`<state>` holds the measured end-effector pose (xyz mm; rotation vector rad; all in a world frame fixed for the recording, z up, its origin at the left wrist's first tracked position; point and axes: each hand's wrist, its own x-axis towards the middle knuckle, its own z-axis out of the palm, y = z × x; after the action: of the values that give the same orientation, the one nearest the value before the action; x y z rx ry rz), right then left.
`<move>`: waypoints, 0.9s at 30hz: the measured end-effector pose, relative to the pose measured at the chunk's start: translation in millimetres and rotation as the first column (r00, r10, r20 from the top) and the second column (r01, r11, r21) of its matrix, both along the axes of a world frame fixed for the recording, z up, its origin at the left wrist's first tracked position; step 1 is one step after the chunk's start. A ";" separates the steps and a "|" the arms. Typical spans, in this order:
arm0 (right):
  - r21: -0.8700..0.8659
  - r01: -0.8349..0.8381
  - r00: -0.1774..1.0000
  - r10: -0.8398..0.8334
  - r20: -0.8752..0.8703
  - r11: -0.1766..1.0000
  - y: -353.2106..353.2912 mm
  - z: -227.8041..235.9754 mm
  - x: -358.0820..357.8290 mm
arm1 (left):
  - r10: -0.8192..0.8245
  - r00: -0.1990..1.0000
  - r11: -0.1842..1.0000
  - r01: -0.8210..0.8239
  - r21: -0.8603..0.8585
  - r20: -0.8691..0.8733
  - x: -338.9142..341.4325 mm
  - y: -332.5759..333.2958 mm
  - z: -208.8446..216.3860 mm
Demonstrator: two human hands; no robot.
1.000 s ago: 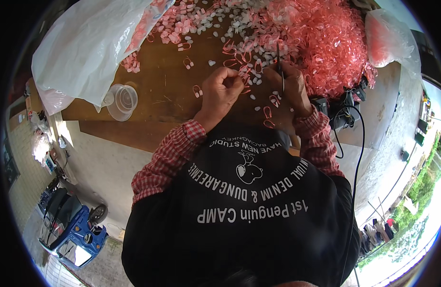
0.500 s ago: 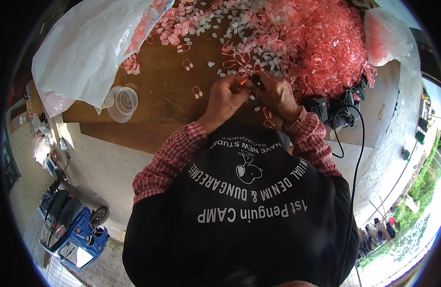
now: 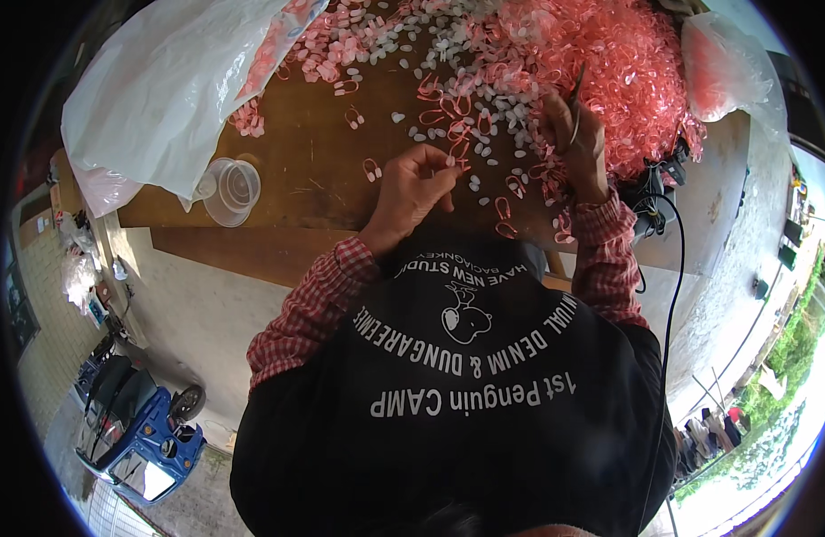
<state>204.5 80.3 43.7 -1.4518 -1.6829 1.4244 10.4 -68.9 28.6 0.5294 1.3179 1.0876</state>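
My left hand (image 3: 414, 186) is over the near middle of the table, thumb and fingertips pinched on a small pink plastic loop with a white piece (image 3: 452, 162). Its lower part is partly hidden by the fingers. My right hand (image 3: 578, 148) rests at the near edge of a big heap of pink plastic loops (image 3: 623, 67). It holds a slim metal tool (image 3: 577, 85) with a dark pointed tip facing away from me; its exact kind is unclear. Small white oval pieces (image 3: 518, 121) and linked pink loops (image 3: 433, 116) lie between the hands.
A white plastic bag (image 3: 166, 89) and a clear round tub (image 3: 233, 192) are at the left of the wooden table (image 3: 314, 170). On the right stand a filled clear bag (image 3: 726, 67) and a black device (image 3: 645, 210) with a cable. Finished-looking loops (image 3: 371, 170) lie scattered.
My right hand has moved right and away from my left hand, to the pink heap, with the tool. The left hand has stayed near its place, still pinching the loop.
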 end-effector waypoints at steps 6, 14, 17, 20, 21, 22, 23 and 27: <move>0.287 -0.333 0.914 0.232 0.332 0.898 -32.9 -28.7 -3.4 | 0.082 0.974 0.996 -0.090 0.026 0.209 -4.1 11.6 5.6; 0.086 -0.304 0.952 0.300 0.054 0.949 -40.7 -5.9 -8.4 | 0.046 0.995 0.995 -0.053 0.081 0.083 -4.2 19.5 14.9; -0.125 -0.257 0.956 0.233 -0.178 0.958 -42.6 22.4 -16.1 | 0.023 0.999 0.989 -0.019 0.145 -0.028 -3.1 19.4 12.8; -0.162 -0.273 0.940 0.227 -0.255 0.948 -44.3 27.1 -23.2 | 0.020 0.998 0.982 -0.009 0.188 -0.059 -1.7 20.3 12.8; -0.145 -0.293 0.942 0.260 -0.210 0.945 -44.8 27.0 -24.5 | 0.012 0.995 0.978 0.009 0.210 -0.098 -1.2 20.0 13.5; -0.146 -0.291 0.943 0.258 -0.210 0.945 -45.2 26.6 -26.1 | 0.010 0.995 0.978 0.011 0.209 -0.098 -0.7 19.8 15.4; -0.181 -0.292 0.945 0.255 -0.206 0.939 -45.1 25.6 -28.2 | 0.002 0.985 0.977 0.035 0.212 -0.170 -0.7 19.7 18.0; -0.262 -0.300 0.915 0.200 -0.349 0.917 -45.3 17.4 -30.5 | -0.001 0.990 0.978 0.031 0.205 -0.142 -2.4 18.1 15.2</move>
<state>174.0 35.0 61.1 -1.0982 -1.5307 2.0241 8.0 -50.8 43.9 0.7827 1.3272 1.1990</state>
